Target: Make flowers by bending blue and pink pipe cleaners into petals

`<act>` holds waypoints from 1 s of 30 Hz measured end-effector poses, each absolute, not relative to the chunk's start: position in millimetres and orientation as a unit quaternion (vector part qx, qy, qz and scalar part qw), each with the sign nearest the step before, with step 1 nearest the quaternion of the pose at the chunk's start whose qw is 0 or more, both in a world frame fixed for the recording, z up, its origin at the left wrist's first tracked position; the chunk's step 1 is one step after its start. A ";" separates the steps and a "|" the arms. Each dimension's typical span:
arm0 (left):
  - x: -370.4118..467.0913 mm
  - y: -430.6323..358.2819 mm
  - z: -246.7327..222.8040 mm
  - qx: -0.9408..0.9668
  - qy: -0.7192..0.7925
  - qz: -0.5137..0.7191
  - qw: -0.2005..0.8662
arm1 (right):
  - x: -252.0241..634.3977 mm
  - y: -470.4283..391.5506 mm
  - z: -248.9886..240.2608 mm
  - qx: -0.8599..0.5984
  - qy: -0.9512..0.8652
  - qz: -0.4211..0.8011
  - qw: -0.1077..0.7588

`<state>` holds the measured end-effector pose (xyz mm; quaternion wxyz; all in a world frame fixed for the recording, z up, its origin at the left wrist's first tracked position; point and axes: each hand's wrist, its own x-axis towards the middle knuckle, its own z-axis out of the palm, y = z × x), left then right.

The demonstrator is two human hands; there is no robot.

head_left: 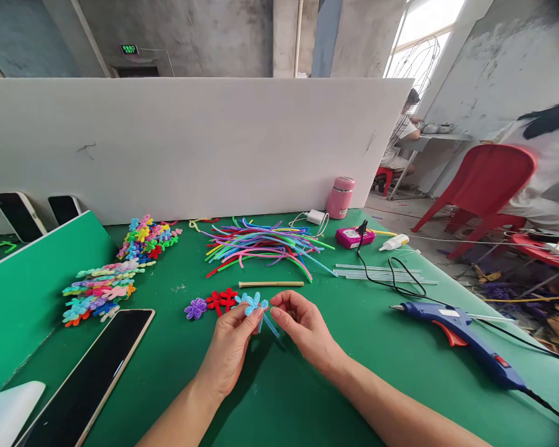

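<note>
My left hand (pixel 233 347) pinches a light-blue pipe-cleaner flower (pixel 251 303) between thumb and forefinger, above the green table. From the flower a straight light-blue stem end (pixel 271 325) slants down to the right. At the flower's right edge, my right hand (pixel 307 326) has thumb and forefinger curled together in a pinch; what lies between those tips is too small to make out. Just behind the left hand lie red pipe-cleaner flowers (pixel 222 300) and a purple one (pixel 195 308). A thin tan stick (pixel 271 284) lies beyond both hands.
Loose pipe cleaners (pixel 265 245) are heaped at the back. Finished flowers (pixel 100 288) pile at left, beside a large phone or tablet (pixel 93 372). On the right are a blue glue gun (pixel 461 338) with its cord, clear glue sticks (pixel 377 273), and a pink bottle (pixel 340 197).
</note>
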<state>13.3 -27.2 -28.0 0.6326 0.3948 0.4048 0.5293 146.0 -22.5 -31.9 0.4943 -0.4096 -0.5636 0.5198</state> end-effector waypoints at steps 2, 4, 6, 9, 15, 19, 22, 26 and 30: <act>13.3 -28.4 -27.5 0.415 0.400 0.508 0.640 | 146.2 -21.8 -33.7 -0.388 -0.569 0.530 0.496; 13.2 -29.1 -27.1 0.430 0.402 0.490 0.643 | 146.3 -21.5 -35.3 -0.378 -0.571 0.526 0.505; 13.0 -29.5 -26.8 0.441 0.414 0.480 0.635 | 146.7 -21.7 -36.1 -0.389 -0.572 0.506 0.516; 12.7 -30.0 -26.1 0.459 0.427 0.474 0.619 | 147.7 -22.6 -34.5 -0.398 -0.582 0.488 0.515; 14.1 -32.8 -21.7 0.546 0.439 0.459 0.547 | 147.5 -23.4 -30.0 -0.427 -0.591 0.487 0.481; 14.3 -32.9 -20.1 0.584 0.449 0.456 0.500 | 146.6 -22.5 -31.1 -0.433 -0.574 0.511 0.471; 13.3 -32.2 -19.6 0.542 0.441 0.447 0.559 | 147.7 -20.8 -30.9 -0.433 -0.576 0.504 0.477; 10.9 -31.4 -18.4 0.513 0.420 0.446 0.601 | 149.9 -18.8 -29.1 -0.443 -0.579 0.492 0.476; 9.7 -29.5 -19.8 0.493 0.435 0.460 0.597 | 150.0 -20.8 -28.3 -0.442 -0.599 0.488 0.456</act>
